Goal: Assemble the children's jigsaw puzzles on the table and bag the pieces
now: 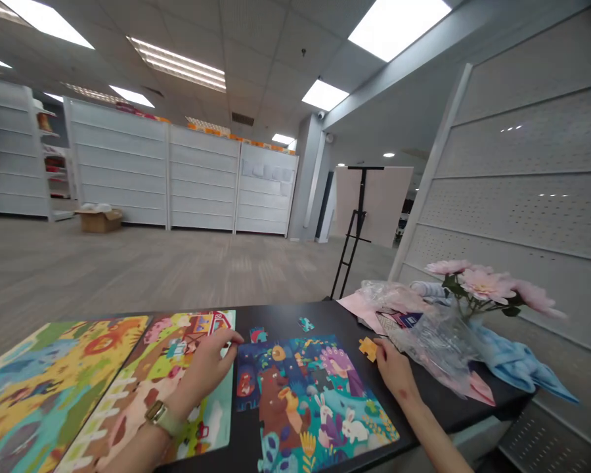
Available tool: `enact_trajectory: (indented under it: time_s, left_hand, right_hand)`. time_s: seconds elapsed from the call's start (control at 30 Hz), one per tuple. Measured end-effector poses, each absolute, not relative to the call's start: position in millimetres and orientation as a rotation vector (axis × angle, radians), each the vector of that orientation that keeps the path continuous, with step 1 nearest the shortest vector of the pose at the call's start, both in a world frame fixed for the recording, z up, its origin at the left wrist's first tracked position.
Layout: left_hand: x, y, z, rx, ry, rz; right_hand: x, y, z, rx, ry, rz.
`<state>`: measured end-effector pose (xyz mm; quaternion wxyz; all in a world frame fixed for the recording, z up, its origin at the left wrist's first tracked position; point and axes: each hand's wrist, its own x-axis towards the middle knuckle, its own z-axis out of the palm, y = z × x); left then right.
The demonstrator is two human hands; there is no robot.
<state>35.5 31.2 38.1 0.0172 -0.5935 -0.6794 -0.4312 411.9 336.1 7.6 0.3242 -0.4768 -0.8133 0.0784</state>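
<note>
Left hand (204,368) flat and open on the farm puzzle (177,381), right hand (394,369) pinching an orange puzzle piece (368,347).

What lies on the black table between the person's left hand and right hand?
In the head view, the colourful, partly assembled forest-animal jigsaw puzzle lies between the left hand and the right hand, which touches a loose orange puzzle piece.

white shelving (201,177), grey floor (152,269), ceiling lights (398,23)

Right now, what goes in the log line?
left hand: resting on farm puzzle | right hand: touching orange puzzle piece | forest puzzle: unfinished
</note>
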Motion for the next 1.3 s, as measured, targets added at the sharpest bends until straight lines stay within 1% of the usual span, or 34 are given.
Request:
enact_trajectory:
  time_s: [0.1, 0.23, 0.3, 0.47, 0.63, 0.77, 1.0, 1.2, 1.3]
  left_hand:
    - [28, 29, 38, -1.852, -2.157, -1.305]
    - [43, 24, 37, -2.115, -2.112, -1.17]
    - [53, 23, 35, -2.251, -2.077, -1.075]
    - [73, 25, 34, -2.346, -2.104, -0.92]
    - [80, 28, 36, -2.388, -2.123, -0.851]
    - [75, 31, 33, -2.399, -2.121, -0.882]
    - [71, 32, 29, -2.398, -2.12, -0.94]
    - [72, 30, 33, -2.405, -2.112, -0.933]
    - [72, 30, 34, -2.398, -2.118, -0.926]
  right_hand:
    - [411, 337, 10, -1.241, -2.14, 0.201]
    - [413, 313, 19, -1.222, -2.041, 0.146]
    - [409, 284, 19, -1.121, -1.973, 0.116]
    - [364, 179, 8, -0.705, -2.003, 0.211]
    - [305, 111, 4, -0.386, -2.173, 0.21]
    - [288, 97, -12, -0.115, -2.393, 0.178]
    - [294, 102, -27, 0.07, -2.32, 0.254]
    - [292, 101, -22, 0.015, -2.263, 0.175]
    - [298, 94, -20, -0.061, -2.221, 0.221]
